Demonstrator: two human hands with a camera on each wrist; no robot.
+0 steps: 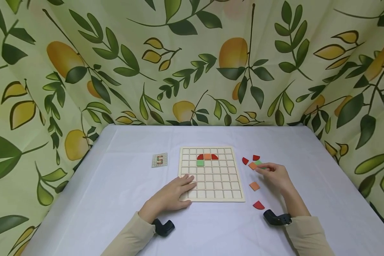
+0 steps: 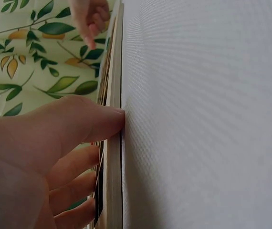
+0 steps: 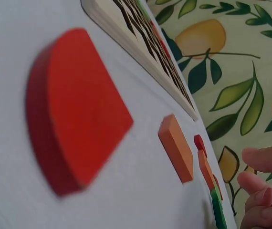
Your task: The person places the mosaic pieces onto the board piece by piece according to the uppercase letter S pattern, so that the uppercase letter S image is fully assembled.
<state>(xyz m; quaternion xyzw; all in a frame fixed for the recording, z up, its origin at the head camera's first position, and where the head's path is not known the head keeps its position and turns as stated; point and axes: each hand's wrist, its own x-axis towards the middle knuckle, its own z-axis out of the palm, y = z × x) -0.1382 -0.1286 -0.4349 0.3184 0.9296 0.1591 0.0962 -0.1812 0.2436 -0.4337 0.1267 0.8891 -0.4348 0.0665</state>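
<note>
A wooden grid board (image 1: 216,186) lies on the white-covered table. Two red quarter-round pieces, an orange square (image 1: 207,156) and a green square (image 1: 200,163) sit in its upper cells. My left hand (image 1: 176,192) rests on the board's lower left corner with fingers spread; its thumb (image 2: 93,121) touches the front edge. At the right, my right hand (image 1: 275,174) hovers over loose pieces, nearest an orange square (image 1: 252,166) and a partly hidden green piece (image 1: 258,162). In the right wrist view, its thumb and index finger (image 3: 269,160) stand apart, with nothing visible between them.
A small patterned card (image 1: 159,160) lies left of the board. Loose red pieces (image 1: 245,161) (image 1: 256,157) lie beyond my right hand. Closer to me are another orange square (image 1: 254,186) and a red quarter-round piece (image 3: 81,109). A leaf-printed curtain (image 1: 192,71) hangs behind the table.
</note>
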